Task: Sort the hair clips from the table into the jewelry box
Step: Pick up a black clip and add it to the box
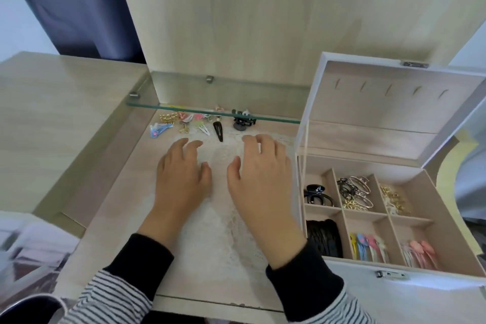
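Observation:
Several small hair clips (184, 123) lie in a cluster at the back of the table, under a glass shelf edge. Among them are a blue clip (159, 130), a black snap clip (218, 131) and a black claw clip (243, 122). My left hand (182, 173) and my right hand (259, 173) hover side by side over the lace mat, just in front of the clips, fingers relaxed and holding nothing. The open jewelry box (368, 263) stands at the right, its compartments holding black, metal, gold and pastel clips.
A glass shelf (210, 112) runs across just above the clips. The box's raised lid (394, 102) stands at the right rear. A white lace mat (221, 218) covers the table under my hands. A wooden panel rises behind.

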Demonstrator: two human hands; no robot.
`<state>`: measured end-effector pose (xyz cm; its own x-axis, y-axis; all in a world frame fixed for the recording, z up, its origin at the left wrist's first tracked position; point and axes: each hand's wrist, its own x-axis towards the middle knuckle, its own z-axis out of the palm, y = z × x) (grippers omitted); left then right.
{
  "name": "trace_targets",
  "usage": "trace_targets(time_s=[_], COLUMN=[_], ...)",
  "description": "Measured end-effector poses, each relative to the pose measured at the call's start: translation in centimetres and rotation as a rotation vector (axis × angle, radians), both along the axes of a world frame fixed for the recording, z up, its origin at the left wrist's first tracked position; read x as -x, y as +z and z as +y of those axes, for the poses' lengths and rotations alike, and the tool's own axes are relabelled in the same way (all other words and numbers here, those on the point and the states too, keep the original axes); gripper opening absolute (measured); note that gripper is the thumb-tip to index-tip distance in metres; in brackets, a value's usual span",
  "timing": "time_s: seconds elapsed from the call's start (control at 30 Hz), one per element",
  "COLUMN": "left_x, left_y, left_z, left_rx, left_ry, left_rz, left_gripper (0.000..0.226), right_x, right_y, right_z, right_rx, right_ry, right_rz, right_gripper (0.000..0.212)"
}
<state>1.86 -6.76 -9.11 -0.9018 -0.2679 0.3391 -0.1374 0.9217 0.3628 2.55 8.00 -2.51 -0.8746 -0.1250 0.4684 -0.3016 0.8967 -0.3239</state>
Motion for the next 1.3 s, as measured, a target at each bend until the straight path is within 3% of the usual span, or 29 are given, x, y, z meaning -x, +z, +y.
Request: trace_targets(time_s=[0.2, 0.33, 0.67, 0.87, 1.13, 1.3], left_x=[1.7, 3.3, 3.8, 3.7, 3.2, 2.8], left_y=[-0.2, 0.0, -0.9, -1.0, -0.8, -0.3], left_z=[-2.1, -3.0, -3.7, -3.8, -3.8, -3.7], left_rx=[0.007, 0.029, -0.023, -0.079, -0.152, -0.182], left_ry=[0.063, 0.074, 0.053, 0.063, 0.072, 0.075], left_rz=[-0.020, -0.031, -0.059, -0.039, 0.143, 0.210], left_gripper=[0.046, 0.051, 0.063, 0.060, 0.021, 0.012], right_x=[1.5, 3.1, 7.1, 7.0, 7.1, 7.1], right_y=[-2.7, -3.7, -6.9, -7.1, -7.4, -7.3], right_z=[-2.9, -4.6, -6.5, -6.3, -6.0, -6.0], right_rx=[-0.027, -0.019, -0.121, -0.030, 0.116, 0.123], right_ry=[0.006, 0.060, -0.007, -0.016, -0.056, -0.135], right_rz=[-0.267, -0.390, -0.204, -0.078, 0.004, -0.014], right_gripper=[0.054, 0.058, 0.061, 0.053, 0.010, 0.032])
